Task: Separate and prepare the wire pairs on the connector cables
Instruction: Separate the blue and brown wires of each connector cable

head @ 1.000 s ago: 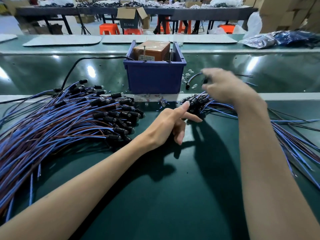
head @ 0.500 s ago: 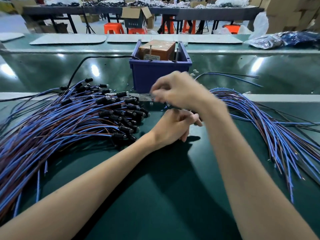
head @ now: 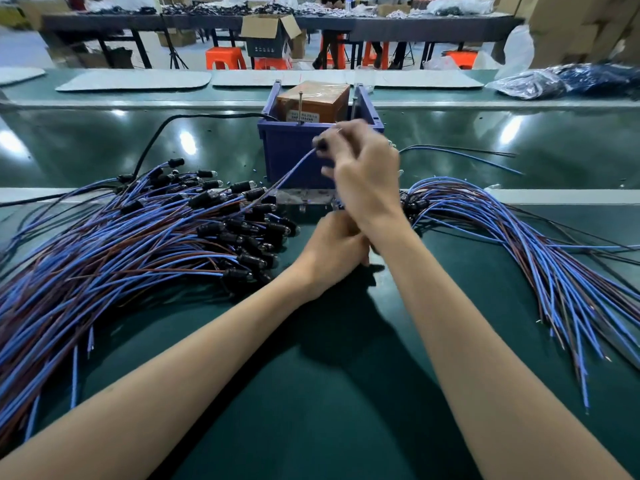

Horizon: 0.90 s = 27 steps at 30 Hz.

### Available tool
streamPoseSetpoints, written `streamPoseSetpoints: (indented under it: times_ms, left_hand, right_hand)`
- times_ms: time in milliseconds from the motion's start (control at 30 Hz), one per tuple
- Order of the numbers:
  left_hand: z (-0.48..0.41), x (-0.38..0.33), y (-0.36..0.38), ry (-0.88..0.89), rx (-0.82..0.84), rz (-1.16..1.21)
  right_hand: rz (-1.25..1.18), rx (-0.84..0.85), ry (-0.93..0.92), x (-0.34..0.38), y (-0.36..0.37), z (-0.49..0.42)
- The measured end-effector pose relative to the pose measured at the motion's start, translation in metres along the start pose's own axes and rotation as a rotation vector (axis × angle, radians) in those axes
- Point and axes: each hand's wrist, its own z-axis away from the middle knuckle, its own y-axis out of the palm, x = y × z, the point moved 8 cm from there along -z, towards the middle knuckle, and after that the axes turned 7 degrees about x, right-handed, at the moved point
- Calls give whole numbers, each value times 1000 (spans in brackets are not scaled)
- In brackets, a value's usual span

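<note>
Connector cables point(head: 138, 244) lie on the table point(head: 346, 393) in a big heap at left and a smaller heap point(head: 519, 244) at right, so much work seems left, while the right hand point(head: 367, 174) pinches one cable point(head: 287, 174) by its black end before the blue bin point(head: 287, 157) and the left hand point(head: 332, 251) curls its fingers round something hidden.

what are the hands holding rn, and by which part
The right hand pinches one blue cable at its black connector end. The left hand is curled, partly hidden by the right wrist; whether it holds anything cannot be told.
</note>
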Motion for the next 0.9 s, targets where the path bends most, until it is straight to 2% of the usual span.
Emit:
streamPoseSetpoints:
  times_ms: [100,167,233,333,400,433,567,633,700,833,900]
  left_hand:
    - [4,-12,-10,8,-93,167]
    - [5,-12,-16,-9,-134,307]
    - [5,-11,-18,-11,-140,411]
    - [3,-7,-21,-12,-170,487]
    - [2,-4,-27,-11,-256,502]
    - [2,-2,-31,-3,-302,493]
    - [5,3,-39,8,-394,558]
    - [5,4,-40,-11,-413,602]
    - [5,0,-36,2,-387,514]
    - [4,-16,-9,91,-145,221]
    - [4,-18,-4,95,-93,169]
  right_hand:
    - [-628,-190,125,-10,-32,-6]
    - [-753,-307,116,-13,-56,-8]
    - [-597,-357,109,-13,-78,-9]
    - [-222,-229,152,-14,-90,-15]
    - [-14,-140,193,-20,-92,-17]
    - [58,-147,209,-23,-97,-17]
    - [162,-324,203,-33,-123,-13]
    - [190,-336,188,-35,-124,-14]
    - [195,-208,201,-38,-111,-19]
    - [89,316,332,-47,-57,-10]
    - [41,491,372,-48,-37,-1]
